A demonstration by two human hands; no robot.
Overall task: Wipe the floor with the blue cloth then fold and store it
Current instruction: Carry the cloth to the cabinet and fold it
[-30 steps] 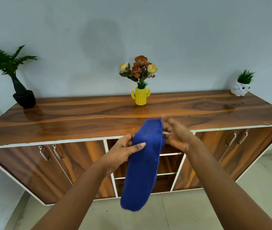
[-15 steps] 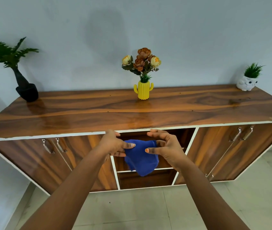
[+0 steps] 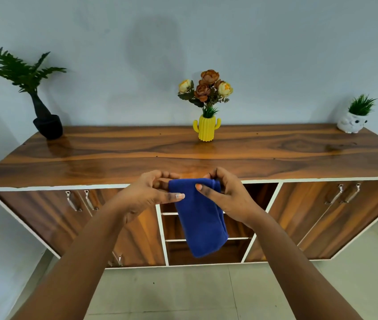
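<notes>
Left hand (image 3: 147, 195) and right hand (image 3: 226, 197) each pinch a top corner of the cloth (image 3: 200, 218), thumb in front, fingers behind. The cloth hangs between them as a folded strip, clear of the floor (image 3: 183, 294). It looks soft, light and limp — it should drape, not hold shape, so grip at corners or along the folded edge. Just beyond the hands: the cabinet (image 3: 44, 218) top edge, with open shelves (image 3: 239, 237) below — room ahead looks sufficient for stowing.
</notes>
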